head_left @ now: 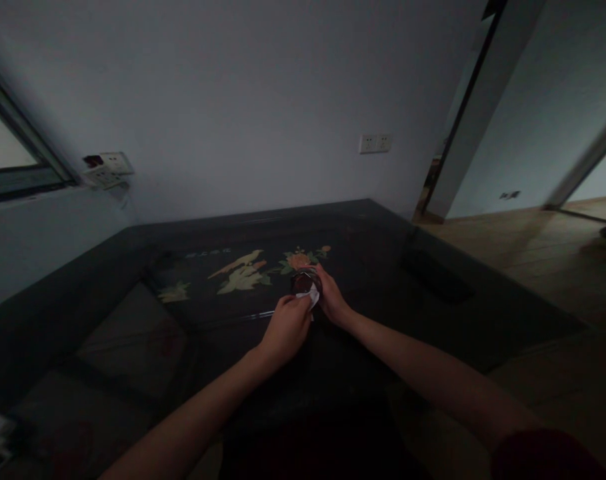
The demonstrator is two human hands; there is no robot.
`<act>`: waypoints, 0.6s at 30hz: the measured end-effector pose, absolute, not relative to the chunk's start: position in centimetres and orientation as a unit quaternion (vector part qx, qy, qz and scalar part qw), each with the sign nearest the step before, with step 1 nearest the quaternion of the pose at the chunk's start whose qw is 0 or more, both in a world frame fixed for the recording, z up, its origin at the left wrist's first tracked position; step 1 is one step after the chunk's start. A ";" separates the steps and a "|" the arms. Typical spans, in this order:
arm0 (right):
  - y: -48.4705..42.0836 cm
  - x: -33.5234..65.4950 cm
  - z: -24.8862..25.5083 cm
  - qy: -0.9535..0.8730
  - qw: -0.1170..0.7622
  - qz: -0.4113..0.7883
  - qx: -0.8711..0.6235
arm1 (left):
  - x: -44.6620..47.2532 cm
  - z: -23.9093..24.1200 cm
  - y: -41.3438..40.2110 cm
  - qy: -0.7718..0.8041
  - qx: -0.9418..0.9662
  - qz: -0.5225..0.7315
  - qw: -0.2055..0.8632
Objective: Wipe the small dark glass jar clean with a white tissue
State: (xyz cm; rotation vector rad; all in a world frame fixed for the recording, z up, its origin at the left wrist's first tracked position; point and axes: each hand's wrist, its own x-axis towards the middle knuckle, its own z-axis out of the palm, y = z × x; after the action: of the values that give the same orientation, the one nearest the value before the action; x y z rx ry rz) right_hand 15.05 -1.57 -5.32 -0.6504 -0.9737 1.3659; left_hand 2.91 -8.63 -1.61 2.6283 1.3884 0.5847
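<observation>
A small dark jar-like object point(303, 283) stands on the dark table point(373, 227), near a painted bird and flower panel point(243, 270). My right hand point(333, 299) wraps around the jar from the right side. My left hand point(285, 328) is closed on a small white piece, perhaps a tissue or cloth point(310, 296), and presses it against the jar's near side. The room is dim, so the jar's details are hard to make out.
A flat dark object point(435, 273) lies on the table to the right. Wall sockets point(375, 143) sit on the far wall, a power strip point(105, 170) at the left by a window point(7, 153). Wooden floor point(533, 253) and a doorway lie to the right.
</observation>
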 end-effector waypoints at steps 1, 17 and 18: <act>-1.6 15.0 -5.3 -0.417 0.624 0.597 -0.282 | 3.0 -1.7 -8.6 0.460 0.858 0.214 0.079; -1.3 14.9 -5.4 -0.392 0.622 0.615 -0.286 | 2.5 -1.8 -8.8 0.445 0.876 0.144 -0.118; -1.3 14.9 -5.4 -0.393 0.622 0.614 -0.285 | 2.5 -1.9 -8.7 0.445 0.875 0.133 -0.140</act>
State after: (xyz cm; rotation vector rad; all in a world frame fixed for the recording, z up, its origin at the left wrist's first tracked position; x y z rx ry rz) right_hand 14.92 -1.30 -5.39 -0.6553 -0.9039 1.4116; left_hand 2.49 -8.70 -1.89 3.0232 1.5370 0.4599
